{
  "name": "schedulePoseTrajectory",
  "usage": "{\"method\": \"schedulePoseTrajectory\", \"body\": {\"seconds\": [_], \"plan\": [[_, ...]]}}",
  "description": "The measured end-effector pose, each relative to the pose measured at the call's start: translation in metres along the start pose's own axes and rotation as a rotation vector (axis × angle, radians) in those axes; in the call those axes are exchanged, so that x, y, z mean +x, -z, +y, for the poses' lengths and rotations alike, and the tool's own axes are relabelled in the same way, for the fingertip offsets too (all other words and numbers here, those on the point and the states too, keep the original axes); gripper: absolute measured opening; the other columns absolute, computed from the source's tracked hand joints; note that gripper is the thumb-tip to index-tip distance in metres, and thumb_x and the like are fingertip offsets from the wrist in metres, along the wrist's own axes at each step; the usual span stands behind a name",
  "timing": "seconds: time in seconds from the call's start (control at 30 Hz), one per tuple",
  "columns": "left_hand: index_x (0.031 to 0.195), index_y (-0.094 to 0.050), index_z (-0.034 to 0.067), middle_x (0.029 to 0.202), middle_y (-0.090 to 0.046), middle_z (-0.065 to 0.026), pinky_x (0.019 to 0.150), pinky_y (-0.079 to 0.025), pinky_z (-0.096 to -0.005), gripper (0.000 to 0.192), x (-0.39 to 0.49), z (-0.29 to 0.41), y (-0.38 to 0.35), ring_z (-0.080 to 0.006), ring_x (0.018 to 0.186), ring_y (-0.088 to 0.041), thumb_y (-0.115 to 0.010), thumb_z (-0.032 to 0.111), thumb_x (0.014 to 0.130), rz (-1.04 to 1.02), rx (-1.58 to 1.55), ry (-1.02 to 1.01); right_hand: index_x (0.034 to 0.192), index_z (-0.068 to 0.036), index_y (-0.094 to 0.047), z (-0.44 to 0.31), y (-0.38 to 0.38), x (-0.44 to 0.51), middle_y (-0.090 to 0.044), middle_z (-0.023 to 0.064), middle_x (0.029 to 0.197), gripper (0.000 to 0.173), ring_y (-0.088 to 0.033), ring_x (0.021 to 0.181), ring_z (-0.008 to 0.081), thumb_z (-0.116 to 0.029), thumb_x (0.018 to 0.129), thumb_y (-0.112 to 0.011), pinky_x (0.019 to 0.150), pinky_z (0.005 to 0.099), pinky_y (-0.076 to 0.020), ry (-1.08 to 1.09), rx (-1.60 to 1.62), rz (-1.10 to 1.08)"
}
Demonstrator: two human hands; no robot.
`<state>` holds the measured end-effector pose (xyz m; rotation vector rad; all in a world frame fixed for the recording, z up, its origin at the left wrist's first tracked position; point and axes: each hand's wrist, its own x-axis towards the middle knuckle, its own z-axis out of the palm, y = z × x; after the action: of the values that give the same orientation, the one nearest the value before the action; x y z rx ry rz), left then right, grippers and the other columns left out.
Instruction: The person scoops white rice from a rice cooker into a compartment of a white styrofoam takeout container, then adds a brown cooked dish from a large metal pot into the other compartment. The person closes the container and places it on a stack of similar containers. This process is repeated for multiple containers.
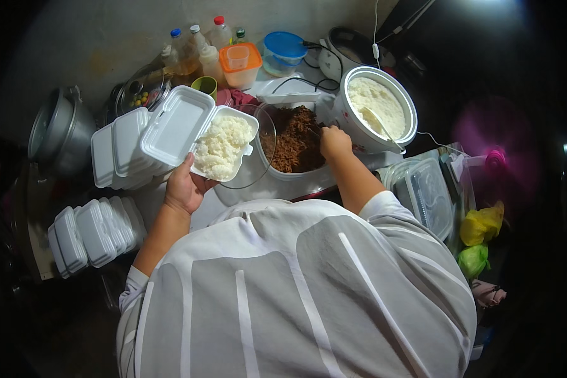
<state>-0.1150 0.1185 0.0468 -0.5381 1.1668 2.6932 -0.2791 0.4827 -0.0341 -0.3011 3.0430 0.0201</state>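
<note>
My left hand (185, 186) holds an open white foam clamshell box (172, 127) from below. White cooked rice (223, 147) fills its base, and the lid is folded back to the left. My right hand (336, 141) is over the right side of a white tub (290, 176) of brown shredded meat (295, 141). Its fingers are closed around a thin utensil that dips into the meat; most of the utensil is hidden. A round clear glass lid (268, 163) with a dark rim leans against the tub's left side.
A rice cooker (352, 111) with rice and a pale paddle (382, 124) stands at right. Stacked foam boxes (123, 146) are at left, more boxes (97, 231) lower. Bottles (184, 52) and an orange-lidded container (241, 71) line the back. A pink fan (495, 159) is far right.
</note>
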Motion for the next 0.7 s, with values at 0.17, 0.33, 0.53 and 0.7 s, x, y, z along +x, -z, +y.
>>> {"method": "schedulePoseTrajectory", "body": {"seconds": [0.17, 0.33, 0.53, 0.7], "plan": [[0.146, -0.041, 0.007, 0.138, -0.057, -0.0121, 0.093, -0.057, -0.0458, 0.048, -0.009, -0.004, -0.005, -0.0277, 0.120, -0.062, -0.041, 0.033, 0.106, 0.000, 0.029, 0.028, 0.110, -0.006, -0.069, -0.003, -0.010, 0.030, -0.068, 0.0180, 0.114, 0.025, -0.067, 0.107, 0.0350, -0.013, 0.092, -0.053, 0.091, 0.0453, -0.0543, -0.030, 0.027, -0.111], [0.146, -0.040, 0.008, 0.137, -0.057, -0.0117, 0.092, -0.057, -0.0458, 0.049, -0.010, -0.011, -0.001, -0.0275, 0.119, -0.063, -0.042, 0.033, 0.105, 0.004, 0.002, 0.042, 0.109, -0.005, -0.071, -0.012, -0.008, 0.052, -0.068, 0.0190, 0.119, 0.026, -0.066, 0.112, 0.0351, -0.011, 0.091, -0.053, 0.093, 0.0446, -0.0539, -0.093, 0.107, -0.130], [0.146, -0.040, 0.009, 0.137, -0.058, -0.0111, 0.090, -0.058, -0.0458, 0.049, -0.008, -0.016, -0.003, -0.0270, 0.118, -0.063, -0.045, 0.034, 0.104, -0.026, 0.012, 0.050, 0.111, -0.004, -0.074, -0.017, -0.012, 0.054, -0.067, 0.0188, 0.123, 0.029, -0.065, 0.116, 0.0356, -0.011, 0.091, -0.055, 0.094, 0.0435, -0.0542, -0.109, 0.085, -0.237], [0.145, -0.042, 0.008, 0.137, -0.058, -0.0111, 0.089, -0.059, -0.0464, 0.047, 0.000, -0.022, -0.005, -0.0271, 0.119, -0.063, -0.042, 0.033, 0.106, -0.017, 0.033, 0.078, 0.105, -0.005, -0.076, -0.022, -0.009, 0.042, -0.072, 0.0193, 0.111, 0.027, -0.069, 0.106, 0.0355, -0.013, 0.087, -0.057, 0.090, 0.0435, -0.0555, -0.108, 0.100, -0.257]]}}
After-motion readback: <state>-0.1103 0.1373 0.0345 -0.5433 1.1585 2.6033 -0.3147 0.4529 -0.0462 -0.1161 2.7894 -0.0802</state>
